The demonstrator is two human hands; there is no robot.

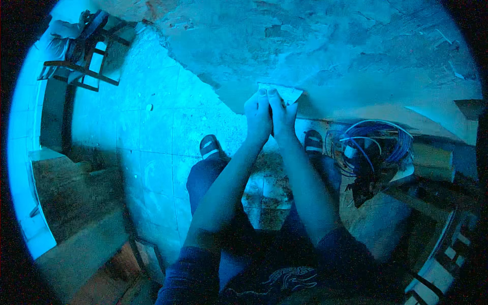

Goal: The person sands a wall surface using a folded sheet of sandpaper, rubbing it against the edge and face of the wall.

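Side by side in front of me, my left hand (256, 118) and my right hand (283, 116) both grip a flat, pale tool that looks like a putty knife or scraper (292, 94). Its wide blade lies against the wall (328, 49), with both thumbs pressed on its near face. My fingers and the wall side of the blade cover the rest, and any handle is hidden. Patchy and rough higher up, the wall looks smoother around the blade. Blue light tints everything.
Coiled cables (400, 143) and a dark bag-like item (364, 187) lie by my right foot. Small debris (150, 107) dots the tiled floor (152, 129). A person (63, 32) is beside a wooden frame (82, 71) at far left. Wooden furniture (72, 198) stands at left.
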